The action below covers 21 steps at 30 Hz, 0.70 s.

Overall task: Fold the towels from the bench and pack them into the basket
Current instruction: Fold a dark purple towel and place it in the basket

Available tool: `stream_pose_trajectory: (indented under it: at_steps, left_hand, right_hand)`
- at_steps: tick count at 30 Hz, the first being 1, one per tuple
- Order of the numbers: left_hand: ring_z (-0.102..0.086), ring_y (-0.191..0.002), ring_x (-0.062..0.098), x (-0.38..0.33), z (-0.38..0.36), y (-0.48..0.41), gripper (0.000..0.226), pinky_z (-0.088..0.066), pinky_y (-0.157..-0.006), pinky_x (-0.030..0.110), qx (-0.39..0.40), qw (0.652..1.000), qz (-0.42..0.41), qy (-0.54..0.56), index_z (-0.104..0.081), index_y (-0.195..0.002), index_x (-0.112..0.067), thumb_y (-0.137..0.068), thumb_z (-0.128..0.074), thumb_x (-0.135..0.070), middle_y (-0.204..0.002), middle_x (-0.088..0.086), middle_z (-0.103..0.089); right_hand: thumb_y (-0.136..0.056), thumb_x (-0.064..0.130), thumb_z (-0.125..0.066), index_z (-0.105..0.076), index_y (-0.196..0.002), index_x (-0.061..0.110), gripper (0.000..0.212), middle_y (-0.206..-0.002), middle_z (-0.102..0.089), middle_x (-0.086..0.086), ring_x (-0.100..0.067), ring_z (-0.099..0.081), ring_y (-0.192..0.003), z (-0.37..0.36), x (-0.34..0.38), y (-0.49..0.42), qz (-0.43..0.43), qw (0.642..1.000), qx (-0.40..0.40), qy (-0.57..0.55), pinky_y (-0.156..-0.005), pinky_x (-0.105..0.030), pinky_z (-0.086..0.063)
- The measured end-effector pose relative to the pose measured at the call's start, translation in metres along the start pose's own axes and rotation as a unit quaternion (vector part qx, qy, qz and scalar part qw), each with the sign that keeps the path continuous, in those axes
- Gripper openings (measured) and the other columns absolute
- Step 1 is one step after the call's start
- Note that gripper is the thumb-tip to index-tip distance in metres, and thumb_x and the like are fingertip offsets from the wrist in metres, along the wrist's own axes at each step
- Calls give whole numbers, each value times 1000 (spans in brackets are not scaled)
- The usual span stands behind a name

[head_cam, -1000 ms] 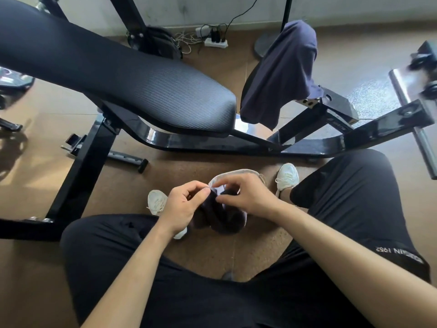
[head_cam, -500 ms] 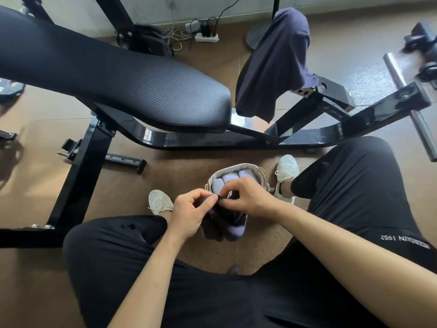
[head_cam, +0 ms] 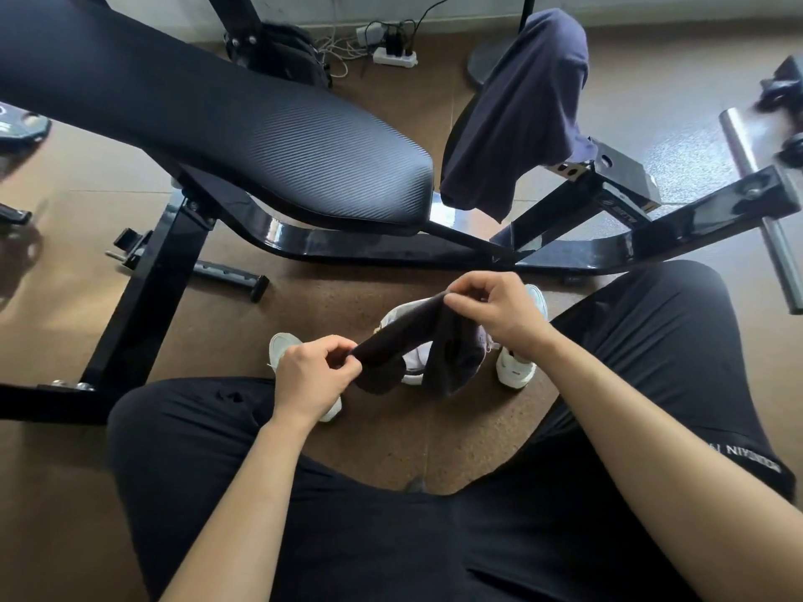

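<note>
A small dark towel (head_cam: 417, 341) is stretched between my hands above the floor. My left hand (head_cam: 310, 373) pinches its lower left corner. My right hand (head_cam: 495, 304) pinches its upper right corner. Directly beneath the towel sits a small pale basket (head_cam: 410, 312), mostly hidden by the cloth, standing on the floor between my feet. A second dark blue towel (head_cam: 517, 115) hangs draped over the bench's upright pad at the upper right. The black padded bench seat (head_cam: 243, 136) stretches across the upper left.
The bench's black steel frame (head_cam: 391, 249) runs across the floor just beyond the basket. My white shoes (head_cam: 284, 347) flank the basket, and my knees in black trousers fill the foreground. A power strip (head_cam: 393, 56) with cables lies by the far wall. A metal bar (head_cam: 764, 210) crosses at right.
My hands have drawn apart, the right one going up and right, spreading the towel out. The bunched cloth now covers most of the basket, whose contents showed half a second ago.
</note>
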<state>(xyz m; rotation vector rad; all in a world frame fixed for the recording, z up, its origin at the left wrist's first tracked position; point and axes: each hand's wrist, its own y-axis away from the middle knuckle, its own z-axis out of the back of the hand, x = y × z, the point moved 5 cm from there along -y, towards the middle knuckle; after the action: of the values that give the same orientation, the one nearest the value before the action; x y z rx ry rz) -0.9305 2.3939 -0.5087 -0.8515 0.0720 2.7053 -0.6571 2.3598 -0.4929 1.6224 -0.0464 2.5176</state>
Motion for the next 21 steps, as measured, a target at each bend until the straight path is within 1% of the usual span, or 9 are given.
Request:
stream_pose_trajectory:
  at_steps: [3,6,9,10,13,15,17,19,21]
  left_hand:
    - [-70,-71,15,7,-4,-2,15,-62,-71,36,21,999,32,0,-81,-98,-20,-85,-75,-15,-79,-4,-74]
    - [-65,-67,13,12,-8,-4,16,-60,-69,34,35,997,68,8,-79,-104,-20,-90,-71,-19,-77,-7,-69]
    - [-62,-76,10,16,-13,-7,13,-45,-64,21,49,995,91,-3,-75,-104,-20,-97,-65,-25,-83,-7,-66]
    - [-60,-77,10,19,-15,-8,14,-41,-62,20,59,993,102,-7,-71,-103,-20,-100,-61,-28,-85,-7,-66]
    - [-56,-79,12,28,-22,-9,22,-38,-63,28,81,985,149,-5,-61,-100,-19,-104,-50,-38,-84,-4,-62]
    - [-56,-79,13,31,-22,-10,25,-38,-64,28,60,982,176,40,-61,-99,-17,-104,-51,-38,-82,-5,-60]
    - [-58,-80,14,33,-20,-11,23,-41,-64,25,24,971,201,125,-64,-97,-13,-103,-56,-34,-84,-2,-63]
    - [-63,-86,17,34,-20,-11,18,-47,-68,25,7,946,223,236,-67,-96,-13,-103,-58,-28,-89,3,-68]
    - [-67,-96,18,31,-23,-11,13,-51,-77,26,26,910,237,340,-69,-98,-16,-104,-57,-20,-96,3,-72]
  right_hand:
    - [-94,18,-71,-76,-93,20,6,-82,-72,6,-1,-66,-76,21,-5,-2,-32,995,-73,-58,-68,-18,-54]
    - [-95,20,-71,-75,-90,27,10,-81,-72,10,-1,-66,-76,33,-13,-5,-60,987,-116,-91,-67,-17,-52]
    - [-95,21,-71,-74,-87,30,13,-78,-70,13,3,-65,-72,39,-19,-5,-74,984,-139,-86,-67,-16,-52]
    - [-95,20,-71,-74,-87,29,13,-77,-70,12,3,-64,-70,40,-20,-5,-77,982,-149,-88,-66,-17,-52]
    - [-95,19,-71,-74,-87,26,11,-77,-70,6,-3,-63,-70,40,-24,-4,-92,975,-177,-102,-66,-21,-53]
    - [-95,20,-71,-74,-86,26,11,-78,-71,4,-7,-63,-72,40,-26,-3,-101,971,-187,-106,-66,-24,-54]
    - [-95,21,-71,-74,-88,26,10,-80,-71,4,-8,-64,-73,38,-29,-3,-105,972,-190,-92,-68,-23,-55]
    - [-94,21,-72,-75,-96,25,6,-83,-71,6,-7,-64,-74,35,-31,-3,-103,976,-180,-65,-70,-22,-54]
    - [-92,18,-75,-76,-106,23,16,-87,-70,4,-10,-66,-76,29,-30,-4,-93,982,-157,-56,-73,-25,-57]
